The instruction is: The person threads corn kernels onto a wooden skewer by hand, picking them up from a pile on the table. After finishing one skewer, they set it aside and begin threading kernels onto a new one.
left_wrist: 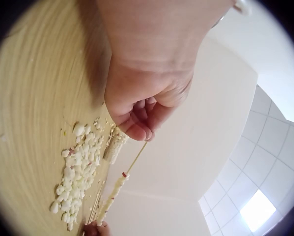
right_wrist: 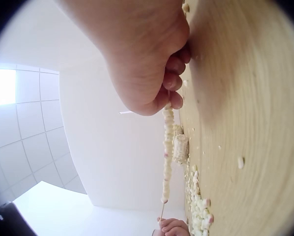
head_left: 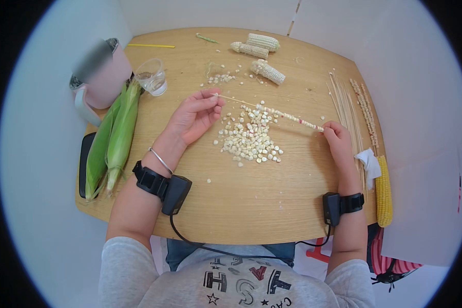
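Note:
A thin wooden skewer (head_left: 233, 99) spans the space between both hands, over the table. White corn kernels (head_left: 292, 118), a few of them reddish, are threaded along much of it, while the stretch by the left hand is bare. My left hand (head_left: 195, 115) pinches the bare end between thumb and fingertips, where a small pale bit shows. At the other end, my right hand (head_left: 339, 143) pinches the skewer just past the last kernels; its fingertips (right_wrist: 175, 101) press together in the right wrist view. Below lies a pile of loose kernels (head_left: 249, 138).
Stripped cobs (head_left: 268, 71) lie at the back. On the left are unhusked corn ears (head_left: 122, 131), a clear plastic cup (head_left: 158, 84) and a pink pitcher (head_left: 113, 77). Bare skewers (head_left: 346, 110), filled skewers (head_left: 364, 105), a white tissue (head_left: 369, 163) and a yellow cob (head_left: 383, 192) line the right edge.

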Demonstrator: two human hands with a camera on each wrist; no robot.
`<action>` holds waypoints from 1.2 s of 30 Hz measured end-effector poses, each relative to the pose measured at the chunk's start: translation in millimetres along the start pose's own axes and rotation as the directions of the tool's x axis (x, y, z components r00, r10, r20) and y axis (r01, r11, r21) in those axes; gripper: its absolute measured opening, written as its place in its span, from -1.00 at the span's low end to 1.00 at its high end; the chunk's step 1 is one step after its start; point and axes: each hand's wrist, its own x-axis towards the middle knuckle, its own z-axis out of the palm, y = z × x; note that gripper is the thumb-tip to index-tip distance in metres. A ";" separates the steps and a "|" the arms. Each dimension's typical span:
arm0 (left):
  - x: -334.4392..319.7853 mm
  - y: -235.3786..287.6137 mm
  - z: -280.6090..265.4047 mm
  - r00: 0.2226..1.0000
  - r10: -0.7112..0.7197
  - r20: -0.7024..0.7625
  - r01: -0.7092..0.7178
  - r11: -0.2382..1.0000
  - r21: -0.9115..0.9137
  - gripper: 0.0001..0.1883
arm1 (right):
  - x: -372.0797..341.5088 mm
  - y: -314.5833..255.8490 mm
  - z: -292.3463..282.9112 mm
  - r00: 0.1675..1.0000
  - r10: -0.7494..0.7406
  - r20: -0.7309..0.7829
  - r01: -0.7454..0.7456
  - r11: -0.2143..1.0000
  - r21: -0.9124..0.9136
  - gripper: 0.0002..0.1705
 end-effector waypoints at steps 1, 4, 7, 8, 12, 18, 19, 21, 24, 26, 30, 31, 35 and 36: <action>0.4 -0.5 0.4 1.000 0.002 0.009 -0.003 1.000 0.026 -0.80 | -0.9 -2.2 0.6 1.000 -0.012 0.010 0.012 1.000 0.008 -0.83; -0.7 -2.4 4.6 0.999 -0.019 0.043 0.019 1.000 0.007 -0.80 | -2.3 -5.6 3.0 0.999 -0.007 0.050 0.005 0.999 0.037 -0.83; -1.2 -1.9 4.4 1.000 -0.014 0.023 0.014 1.000 -0.007 -0.80 | -2.0 -3.0 4.1 0.998 -0.049 0.037 0.048 0.999 0.022 -0.84; -1.6 -2.5 5.1 1.000 -0.014 0.022 0.015 1.000 -0.007 -0.80 | -3.3 -6.3 5.6 0.998 -0.048 0.038 0.047 0.999 0.023 -0.84; -4.6 -10.4 15.2 0.994 -0.104 0.041 0.100 0.990 0.097 -0.81 | -11.1 -25.3 12.5 0.990 -0.031 0.137 0.025 0.999 0.045 -0.84; -7.0 -13.0 20.9 0.996 -0.093 -0.002 0.091 0.972 0.217 -0.83 | -10.7 -17.2 19.3 0.989 -0.047 0.138 0.034 0.995 0.095 -0.84; -6.5 -13.6 21.8 0.996 -0.081 -0.025 0.084 0.970 0.229 -0.82 | -10.6 -16.8 19.2 0.990 -0.055 0.130 0.040 0.993 0.114 -0.84; -5.3 -14.1 20.8 0.997 -0.077 -0.023 0.080 0.966 0.245 -0.81 | -10.4 -18.5 17.3 0.989 -0.062 0.136 0.049 0.994 0.095 -0.84; -7.8 -14.1 21.8 0.998 -0.038 -0.049 0.052 0.950 0.307 -0.79 | -11.1 -19.6 18.0 0.990 -0.059 0.132 0.049 0.996 0.079 -0.85; -7.9 -12.7 23.4 0.998 -0.002 -0.067 0.026 0.935 0.354 -0.77 | -9.9 -19.5 16.5 0.992 -0.052 0.113 0.043 0.996 0.078 -0.85; -8.7 -8.9 23.4 0.994 0.093 -0.061 -0.040 0.806 0.590 -0.74 | -5.8 -13.8 12.4 0.998 -0.050 -0.041 0.054 0.994 0.099 -0.85; -9.0 -9.0 23.7 0.992 0.121 -0.040 -0.066 0.758 0.649 -0.74 | -5.3 -12.1 12.5 0.994 -0.062 -0.085 0.072 0.990 0.120 -0.86; -10.0 -18.6 27.3 0.980 0.197 0.020 -0.144 0.637 0.757 -0.78 | -7.0 -15.6 11.6 0.993 -0.051 -0.109 0.065 0.990 0.124 -0.85; -11.0 -19.6 27.4 0.974 0.192 0.119 -0.202 0.505 0.839 -0.80 | -7.9 -18.9 11.0 0.993 -0.058 -0.105 0.070 0.990 0.122 -0.86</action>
